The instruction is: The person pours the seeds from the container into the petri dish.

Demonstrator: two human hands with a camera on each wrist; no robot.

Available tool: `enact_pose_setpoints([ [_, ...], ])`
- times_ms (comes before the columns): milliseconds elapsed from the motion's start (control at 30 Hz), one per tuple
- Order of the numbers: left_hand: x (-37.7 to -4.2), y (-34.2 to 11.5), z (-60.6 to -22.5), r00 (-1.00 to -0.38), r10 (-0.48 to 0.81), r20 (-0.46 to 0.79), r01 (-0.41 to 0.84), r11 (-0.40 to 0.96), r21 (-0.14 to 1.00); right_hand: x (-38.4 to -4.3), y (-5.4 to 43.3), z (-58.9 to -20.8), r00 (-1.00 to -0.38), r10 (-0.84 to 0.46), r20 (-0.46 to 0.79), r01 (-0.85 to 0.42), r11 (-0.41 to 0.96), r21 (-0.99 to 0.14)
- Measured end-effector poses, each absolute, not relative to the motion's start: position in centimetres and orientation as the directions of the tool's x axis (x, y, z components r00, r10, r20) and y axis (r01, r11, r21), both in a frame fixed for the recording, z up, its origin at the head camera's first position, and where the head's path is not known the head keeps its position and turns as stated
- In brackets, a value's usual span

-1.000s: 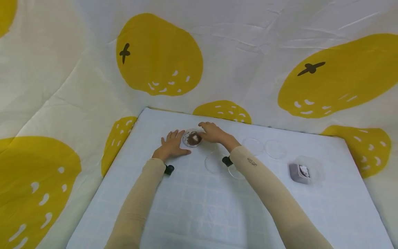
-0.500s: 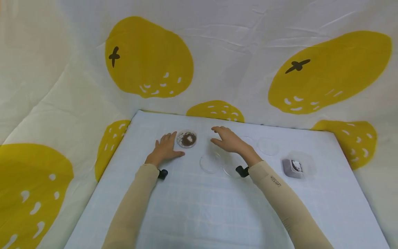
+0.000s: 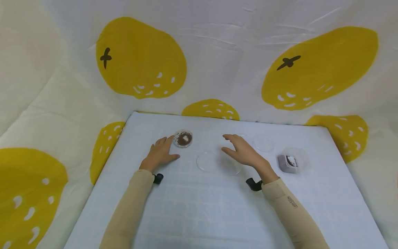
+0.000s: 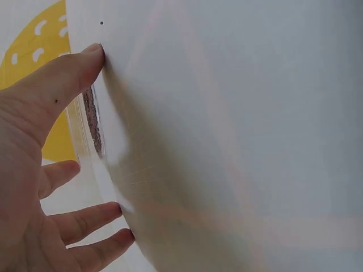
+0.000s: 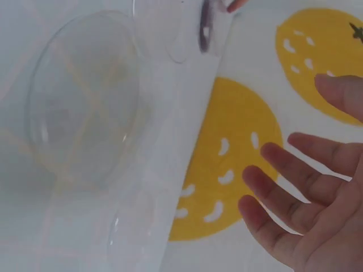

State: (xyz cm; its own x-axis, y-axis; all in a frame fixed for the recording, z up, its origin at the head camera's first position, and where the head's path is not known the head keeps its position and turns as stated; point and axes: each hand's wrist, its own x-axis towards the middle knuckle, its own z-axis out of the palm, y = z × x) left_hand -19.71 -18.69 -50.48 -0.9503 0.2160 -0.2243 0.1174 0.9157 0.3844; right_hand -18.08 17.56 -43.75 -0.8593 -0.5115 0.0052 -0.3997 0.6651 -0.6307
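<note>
A clear petri dish with brown granules and white bits in it lies flat near the table's far left. My left hand rests on the cloth beside this dish, fingers spread and thumb out; I cannot tell whether a fingertip touches the rim. In the left wrist view, the dish's brown contents show edge-on past the thumb. My right hand hovers above the table with relaxed, apart fingers and holds nothing. Below it lies a clear round dish, seen larger in the right wrist view.
More clear round pieces lie on the table, one left of the right hand and one behind it. Farther right stands a small plastic tub with dark and white contents, beside a translucent piece. A printed cloth wall closes off the back.
My right hand has left the filled petri dish and moved right and towards me, above the clear dishes. My left hand has stayed beside the filled dish. The head view has shifted a little.
</note>
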Motion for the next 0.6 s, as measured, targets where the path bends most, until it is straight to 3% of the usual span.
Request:
enact_pose_setpoints([
  [367, -19.4, -18.5, -50.3, -0.953, 0.228, -0.200, 0.140, 0.915, 0.378, -14.4, 24.6, -43.8, -0.937, -0.347, 0.045, -0.289, 0.694, -0.660],
  [600, -19.3, -17.8, -49.7, -0.951, 0.241, -0.192, 0.162, 0.921, 0.354, -12.2, 28.3, -43.6, -0.968, -0.250, 0.009, -0.192, 0.718, -0.669],
])
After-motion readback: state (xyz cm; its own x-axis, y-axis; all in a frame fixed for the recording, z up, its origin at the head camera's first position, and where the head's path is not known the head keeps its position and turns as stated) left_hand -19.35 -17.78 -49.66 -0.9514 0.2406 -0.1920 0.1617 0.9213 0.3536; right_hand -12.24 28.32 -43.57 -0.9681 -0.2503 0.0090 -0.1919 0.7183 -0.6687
